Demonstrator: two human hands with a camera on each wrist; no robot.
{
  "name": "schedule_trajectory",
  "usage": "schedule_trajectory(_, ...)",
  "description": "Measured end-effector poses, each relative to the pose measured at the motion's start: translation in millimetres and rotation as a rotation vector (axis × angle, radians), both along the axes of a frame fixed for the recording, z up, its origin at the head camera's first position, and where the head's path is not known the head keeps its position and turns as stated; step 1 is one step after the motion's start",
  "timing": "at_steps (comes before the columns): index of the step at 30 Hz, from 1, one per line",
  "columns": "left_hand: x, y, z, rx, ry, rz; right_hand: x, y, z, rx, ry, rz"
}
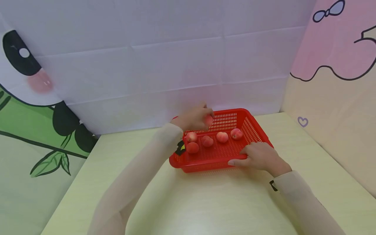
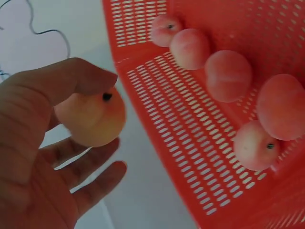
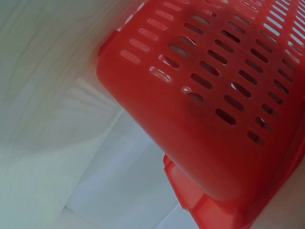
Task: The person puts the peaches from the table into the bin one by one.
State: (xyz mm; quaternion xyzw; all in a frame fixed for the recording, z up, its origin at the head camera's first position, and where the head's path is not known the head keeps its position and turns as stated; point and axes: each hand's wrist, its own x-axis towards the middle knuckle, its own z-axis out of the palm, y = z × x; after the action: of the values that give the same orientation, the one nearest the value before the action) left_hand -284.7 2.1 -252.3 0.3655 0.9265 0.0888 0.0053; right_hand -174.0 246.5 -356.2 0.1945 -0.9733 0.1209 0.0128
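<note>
A red plastic basket (image 1: 210,164) with slotted walls stands on the table. Several peaches (image 1: 222,137) lie inside it, mostly toward the left and middle. Over the back left of the basket in the head view, my left hand (image 1: 192,119) pinches one more peach (image 2: 93,117) between thumb and fingers. The left wrist view shows this yellowish-red peach with its dark stem end, beside the basket's rim. My right hand (image 1: 261,157) grips the front right rim, thumb along the outside. From the right wrist, the basket's outer wall (image 3: 176,109) fills much of the view.
The pale wood-grain table (image 1: 205,202) extends in front of the basket and to both sides. A white cloth (image 1: 176,65) hangs close behind the basket, and a printed cloth (image 1: 337,114) borders the right side.
</note>
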Motion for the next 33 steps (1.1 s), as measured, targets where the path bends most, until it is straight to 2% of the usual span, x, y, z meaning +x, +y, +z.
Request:
schedule_trajectory(3, -0.4, 0, -9.3, -0.049, -0.094, 0.015, -0.7, 0, -0.7, -0.003, 0.006, 0.006)
schedule_trajectory(7, 2.9, 1, -19.4, -0.031, -0.262, 0.066, -1.5, 0, -1.3, -0.001, 0.013, 0.011)
schedule_trajectory(12, 3.6, 5, -28.4, -0.038, -0.382, 0.122, -1.1, 0, -1.2, -0.005, 0.003, 0.007)
schedule_trajectory(16, 3.0, 8, -33.2, -0.068, -0.435, 0.175, -0.5, -1, -1.0, -0.007, -0.009, 0.001)
schedule_trajectory(21, 3.4, 10, -36.2, -0.100, -0.467, 0.188, -0.6, -1, -1.0, -0.004, -0.004, 0.001)
schedule_trajectory(27, 3.7, 10, -39.7, -0.103, -0.541, 0.231, -0.4, -1, 0.2, -0.001, -0.009, 0.002)
schedule_trajectory(33, 3.0, 9, -41.1, -0.097, -0.554, 0.257, 0.4, -2, 1.7, 0.000, -0.019, 0.000)
